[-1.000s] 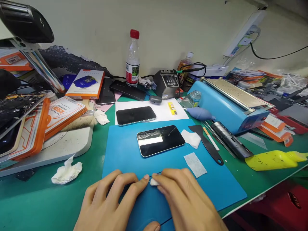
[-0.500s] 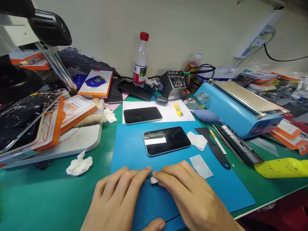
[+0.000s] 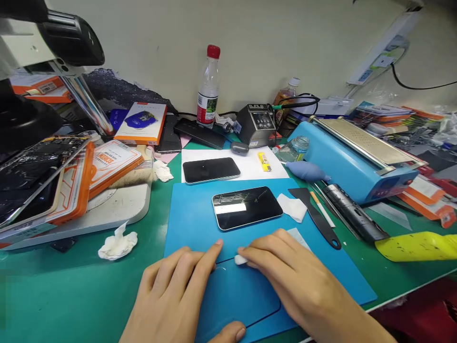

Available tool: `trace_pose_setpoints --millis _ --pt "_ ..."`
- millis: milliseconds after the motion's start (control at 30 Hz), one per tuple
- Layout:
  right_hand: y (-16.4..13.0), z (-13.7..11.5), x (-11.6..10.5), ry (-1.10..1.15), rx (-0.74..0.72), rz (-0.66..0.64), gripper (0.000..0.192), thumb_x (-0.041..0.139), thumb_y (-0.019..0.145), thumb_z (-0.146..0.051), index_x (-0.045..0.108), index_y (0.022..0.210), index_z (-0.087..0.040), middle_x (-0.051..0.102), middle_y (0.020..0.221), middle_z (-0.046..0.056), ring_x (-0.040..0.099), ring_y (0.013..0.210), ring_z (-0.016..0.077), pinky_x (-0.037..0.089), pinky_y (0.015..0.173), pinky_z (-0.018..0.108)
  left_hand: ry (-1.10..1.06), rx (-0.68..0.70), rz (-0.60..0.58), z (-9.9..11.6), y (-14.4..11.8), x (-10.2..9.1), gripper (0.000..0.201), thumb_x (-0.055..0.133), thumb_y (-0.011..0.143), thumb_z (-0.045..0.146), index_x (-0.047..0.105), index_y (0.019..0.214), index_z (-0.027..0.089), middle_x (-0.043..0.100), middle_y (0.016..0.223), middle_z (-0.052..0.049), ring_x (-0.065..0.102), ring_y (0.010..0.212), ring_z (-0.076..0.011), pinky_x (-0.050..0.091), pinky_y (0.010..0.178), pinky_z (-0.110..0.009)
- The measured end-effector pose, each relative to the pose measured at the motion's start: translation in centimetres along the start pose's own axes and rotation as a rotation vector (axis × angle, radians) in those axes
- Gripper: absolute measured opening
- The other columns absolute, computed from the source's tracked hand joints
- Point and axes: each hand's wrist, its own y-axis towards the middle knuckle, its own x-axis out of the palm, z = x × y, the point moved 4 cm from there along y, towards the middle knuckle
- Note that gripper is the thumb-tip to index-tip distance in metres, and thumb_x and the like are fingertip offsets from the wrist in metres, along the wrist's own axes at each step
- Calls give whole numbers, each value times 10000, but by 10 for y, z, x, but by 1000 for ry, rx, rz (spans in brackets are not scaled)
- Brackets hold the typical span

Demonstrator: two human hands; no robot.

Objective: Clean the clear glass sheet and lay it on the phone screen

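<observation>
On the blue mat (image 3: 189, 209) lies a clear panel with a thin black border (image 3: 246, 293), seemingly a phone's cover glass. My left hand (image 3: 174, 290) holds its left part, with fingers along the far edge and thumb at the near edge. A small folded white wipe (image 3: 240, 260) is pinched in the fingertips of my right hand (image 3: 296, 271), against the far black border. My right palm hides part of the panel's right side. Just beyond my hands lies a black-screened phone (image 3: 247, 208), with a white pad (image 3: 293, 207) beside it.
Another phone (image 3: 211, 170) and a yellow lighter (image 3: 264, 162) lie on white paper. To the right are a black scraper (image 3: 317, 221), a cigarette (image 3: 322, 209), an air blower (image 3: 307, 171) and a blue machine (image 3: 342, 162). Crumpled tissue (image 3: 117, 244) and stacked boxes (image 3: 114, 164) are leftward.
My right hand has slid rightward along the panel's far edge with the wipe, uncovering more of the black border. It now covers part of the flat white sheet. My left hand stays nearly in place.
</observation>
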Motion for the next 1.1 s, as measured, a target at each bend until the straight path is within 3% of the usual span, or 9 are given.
trace_pose_setpoints --millis 100,300,533,700,900,1100 --pt "-6 4 -6 -33 26 46 338 451 1065 -28 690 1247 -183 723 1105 54 663 996 162 570 885 297 14 -11 -27 0 -2 2 874 774 832 610 472 1604 333 773 1256 -37 668 1191 -332 407 1017 -421" --pt "2 -10 7 29 -13 22 318 462 1089 -79 677 1310 -158 729 1099 73 648 958 186 580 835 332 -37 -19 -16 -1 -3 2 863 722 878 672 431 1622 343 778 1209 -31 675 1156 -318 399 986 -427" --pt "-10 8 -8 -31 26 6 311 446 1092 -60 686 1251 -177 724 1084 65 642 950 177 565 815 325 -40 -27 -17 -2 -3 2 853 722 875 656 437 1622 360 774 1195 -29 660 1176 -336 387 975 -431" --pt "-8 -2 -2 -15 16 37 295 450 1119 -122 692 1283 -163 737 1102 76 651 951 178 573 823 325 -28 -19 -7 -2 -1 0 899 749 854 594 362 1637 382 769 1183 -9 666 1125 -331 377 967 -444" --pt "-12 10 -5 -51 54 65 373 444 1052 -7 694 1278 -168 727 1103 75 650 968 185 572 831 323 -27 -25 -60 -3 0 0 893 722 874 607 314 1643 406 774 1168 -18 675 1141 -340 363 970 -472" --pt "-29 -8 1 -82 131 98 398 412 1062 -42 693 1321 -156 736 1139 79 672 977 193 572 891 319 -12 -32 -67 -4 -2 0 831 656 918 581 303 1654 429 774 1182 -22 674 1151 -358 368 961 -476"
